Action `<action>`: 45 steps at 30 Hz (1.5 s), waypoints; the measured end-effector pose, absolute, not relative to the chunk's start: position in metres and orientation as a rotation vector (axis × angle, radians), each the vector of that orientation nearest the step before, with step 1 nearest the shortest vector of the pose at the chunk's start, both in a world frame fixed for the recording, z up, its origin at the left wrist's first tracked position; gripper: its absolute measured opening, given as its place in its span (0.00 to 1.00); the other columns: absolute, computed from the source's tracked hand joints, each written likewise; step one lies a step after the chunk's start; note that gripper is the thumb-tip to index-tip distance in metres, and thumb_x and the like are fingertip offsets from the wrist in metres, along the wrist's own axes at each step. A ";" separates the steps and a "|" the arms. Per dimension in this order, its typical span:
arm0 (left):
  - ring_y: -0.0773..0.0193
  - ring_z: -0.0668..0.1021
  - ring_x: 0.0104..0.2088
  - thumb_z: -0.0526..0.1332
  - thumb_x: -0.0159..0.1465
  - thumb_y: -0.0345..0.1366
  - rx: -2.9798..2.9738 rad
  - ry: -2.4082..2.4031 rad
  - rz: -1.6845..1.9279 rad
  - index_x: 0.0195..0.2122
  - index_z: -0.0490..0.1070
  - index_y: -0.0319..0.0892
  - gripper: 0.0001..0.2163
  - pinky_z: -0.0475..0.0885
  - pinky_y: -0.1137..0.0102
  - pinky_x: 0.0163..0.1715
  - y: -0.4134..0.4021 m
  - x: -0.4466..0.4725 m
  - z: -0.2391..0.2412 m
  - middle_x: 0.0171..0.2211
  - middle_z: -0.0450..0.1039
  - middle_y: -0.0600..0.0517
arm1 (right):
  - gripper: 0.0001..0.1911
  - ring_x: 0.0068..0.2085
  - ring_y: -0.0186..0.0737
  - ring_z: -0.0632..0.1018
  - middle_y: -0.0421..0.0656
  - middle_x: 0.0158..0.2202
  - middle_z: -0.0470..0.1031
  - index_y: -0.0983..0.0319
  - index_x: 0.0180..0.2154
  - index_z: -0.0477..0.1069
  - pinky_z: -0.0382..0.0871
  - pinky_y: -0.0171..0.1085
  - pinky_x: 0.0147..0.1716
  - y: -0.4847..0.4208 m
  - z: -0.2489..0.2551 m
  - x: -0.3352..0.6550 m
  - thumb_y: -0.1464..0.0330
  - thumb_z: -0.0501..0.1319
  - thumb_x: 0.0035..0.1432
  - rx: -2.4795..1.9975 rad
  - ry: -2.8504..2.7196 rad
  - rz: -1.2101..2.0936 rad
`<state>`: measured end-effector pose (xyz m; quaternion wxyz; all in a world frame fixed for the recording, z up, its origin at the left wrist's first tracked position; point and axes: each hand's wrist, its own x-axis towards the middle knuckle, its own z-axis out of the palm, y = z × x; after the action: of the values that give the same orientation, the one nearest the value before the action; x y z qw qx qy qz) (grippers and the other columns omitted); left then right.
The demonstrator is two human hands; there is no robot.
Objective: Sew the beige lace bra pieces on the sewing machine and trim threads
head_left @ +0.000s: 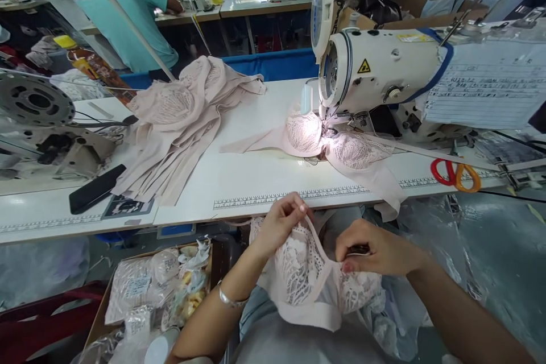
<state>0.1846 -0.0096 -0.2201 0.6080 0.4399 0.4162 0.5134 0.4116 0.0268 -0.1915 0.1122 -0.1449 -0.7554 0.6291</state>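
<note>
A pale pink lace bra [307,281] lies in my lap below the table's front edge. My left hand [279,223] pinches its upper strap edge with closed fingers. My right hand [375,251] is closed on the bra's centre edge and seems to hold a small dark tool I cannot make out. A second pink lace bra [328,145] lies under the needle of the white sewing machine [384,71], lit by its lamp.
A pile of pink garments [183,119] rests on the white table [256,182] at left, next to a black phone [97,188]. Red and orange scissors [455,174] lie at right. A box of packets [157,296] stands at lower left. A person in teal [128,17] works behind.
</note>
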 end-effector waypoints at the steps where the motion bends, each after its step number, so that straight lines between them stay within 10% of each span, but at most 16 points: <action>1: 0.61 0.73 0.32 0.68 0.63 0.49 1.229 1.104 1.301 0.32 0.69 0.40 0.17 0.68 0.70 0.33 -0.011 0.183 -0.215 0.32 0.71 0.48 | 0.17 0.22 0.29 0.62 0.38 0.23 0.67 0.63 0.30 0.74 0.53 0.33 0.24 0.024 -0.191 0.415 0.59 0.61 0.67 -0.465 -2.155 1.843; 9: 0.52 0.75 0.41 0.65 0.69 0.42 2.078 1.081 1.160 0.51 0.73 0.40 0.14 0.72 0.62 0.43 -0.056 0.206 -0.207 0.41 0.76 0.44 | 0.16 0.18 0.28 0.57 0.35 0.19 0.58 0.63 0.30 0.72 0.48 0.34 0.20 -0.008 -0.197 0.421 0.63 0.57 0.69 -0.877 -2.091 1.391; 17: 0.59 0.74 0.34 0.68 0.63 0.27 1.734 1.239 1.175 0.35 0.74 0.41 0.04 0.68 0.70 0.33 -0.048 0.212 -0.218 0.33 0.73 0.50 | 0.11 0.23 0.31 0.69 0.39 0.24 0.71 0.61 0.36 0.73 0.62 0.31 0.25 -0.020 -0.213 0.408 0.70 0.54 0.70 -0.780 -2.207 0.842; 24: 0.61 0.71 0.31 0.71 0.59 0.32 1.365 1.268 1.188 0.27 0.73 0.42 0.07 0.63 0.71 0.32 -0.049 0.208 -0.210 0.28 0.69 0.53 | 0.14 0.39 0.40 0.79 0.53 0.55 0.74 0.64 0.35 0.74 0.69 0.35 0.28 -0.015 -0.242 0.412 0.79 0.52 0.65 -0.960 -2.273 0.151; 27: 0.60 0.71 0.33 0.71 0.59 0.35 1.329 1.227 1.183 0.27 0.73 0.41 0.08 0.64 0.70 0.35 -0.045 0.202 -0.209 0.29 0.70 0.52 | 0.15 0.39 0.41 0.79 0.52 0.53 0.75 0.64 0.36 0.73 0.70 0.37 0.32 -0.012 -0.248 0.414 0.80 0.49 0.66 -0.891 -2.335 0.250; 34: 0.66 0.65 0.26 0.74 0.57 0.43 1.037 1.162 1.144 0.29 0.72 0.39 0.14 0.58 0.75 0.25 -0.039 0.169 -0.220 0.25 0.66 0.54 | 0.19 0.26 0.32 0.67 0.42 0.28 0.68 0.63 0.27 0.72 0.61 0.32 0.25 0.004 -0.219 0.446 0.59 0.59 0.68 -0.739 -2.140 1.587; 45: 0.62 0.73 0.33 0.72 0.59 0.36 1.152 1.359 1.405 0.30 0.77 0.43 0.06 0.65 0.73 0.34 -0.048 0.164 -0.236 0.30 0.73 0.53 | 0.11 0.32 0.40 0.78 0.45 0.33 0.78 0.59 0.30 0.76 0.70 0.35 0.29 0.005 -0.216 0.449 0.62 0.63 0.64 -1.054 -1.978 0.926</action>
<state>0.1644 -0.0482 -0.2364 0.4227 0.4600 0.5430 0.5612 0.4495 0.0053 -0.2159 0.3505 -0.4069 -0.7640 0.3576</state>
